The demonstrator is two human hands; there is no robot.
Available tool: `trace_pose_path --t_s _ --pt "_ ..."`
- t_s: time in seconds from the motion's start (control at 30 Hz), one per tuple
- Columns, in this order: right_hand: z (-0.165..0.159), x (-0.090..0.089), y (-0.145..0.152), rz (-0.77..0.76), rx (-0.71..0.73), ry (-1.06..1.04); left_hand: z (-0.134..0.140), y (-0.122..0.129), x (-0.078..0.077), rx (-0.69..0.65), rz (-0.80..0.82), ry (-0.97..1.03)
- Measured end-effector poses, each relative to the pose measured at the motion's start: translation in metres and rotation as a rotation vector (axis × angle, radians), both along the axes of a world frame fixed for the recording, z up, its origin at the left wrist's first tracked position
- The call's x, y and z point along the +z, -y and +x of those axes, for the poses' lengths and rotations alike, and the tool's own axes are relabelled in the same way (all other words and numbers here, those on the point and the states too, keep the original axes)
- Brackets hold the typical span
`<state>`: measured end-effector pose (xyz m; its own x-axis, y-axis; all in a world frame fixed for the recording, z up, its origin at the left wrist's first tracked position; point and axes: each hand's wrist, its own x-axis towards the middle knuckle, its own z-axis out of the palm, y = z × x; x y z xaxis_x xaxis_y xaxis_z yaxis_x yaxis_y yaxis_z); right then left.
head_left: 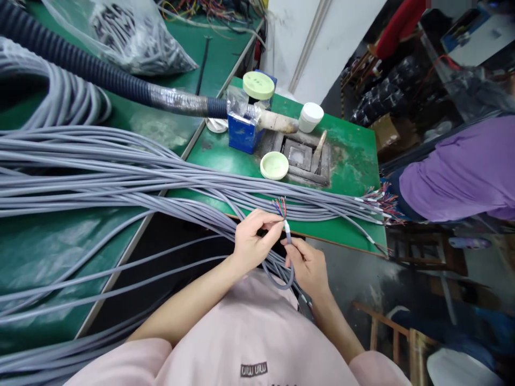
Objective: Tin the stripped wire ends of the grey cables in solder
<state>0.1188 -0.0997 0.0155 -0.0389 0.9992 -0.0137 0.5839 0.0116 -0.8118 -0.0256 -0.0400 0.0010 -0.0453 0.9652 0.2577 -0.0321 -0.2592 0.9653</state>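
A grey multi-core cable (288, 236) stands upright between my hands, its stripped end fanning out into thin coloured wires (280, 208) above a white wrapped band. My left hand (257, 236) pinches the wires at their base with thumb and forefinger. Lower down, my right hand (306, 264) grips the grey jacket, and the cable loops back below it. Just beyond my hands, a thick bundle of grey cables (209, 179) runs across the green bench (354, 161). Coloured wire ends (386, 206) spread out at the bundle's right end.
A square solder pot (300, 155) sits in the bench, with a stick (321, 145) leaning on it. Around it are a pale green dish (274, 165), a white tub (311, 117) and a blue box (243, 134) holding a black hose (100, 69). A person in purple (458, 169) is at right.
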Motion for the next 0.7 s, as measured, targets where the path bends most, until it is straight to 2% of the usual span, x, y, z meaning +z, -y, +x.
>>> trace_pose_path --t_s 0.07,0.13,0.3,0.47,0.6,0.7 --pt "-0.001 0.001 0.000 0.035 0.029 0.083 -0.004 -0.005 0.002 -0.017 0.051 -0.085" --pt "-0.003 0.001 -0.001 0.073 0.056 0.151 -0.007 -0.009 0.003 -0.032 0.023 -0.106" --pt "-0.005 -0.001 -0.001 0.147 0.080 0.225 -0.008 -0.014 0.000 -0.075 -0.255 0.115" --pt "-0.005 -0.005 -0.001 0.185 0.108 0.309 -0.012 -0.018 0.008 -0.135 -0.449 0.272" --pt "-0.004 -0.002 -0.002 0.186 0.146 0.393 -0.023 -0.024 0.017 -0.250 -0.495 0.180" --pt "-0.004 0.002 -0.003 0.172 0.155 0.430 -0.030 -0.028 0.020 -0.323 -0.432 0.060"
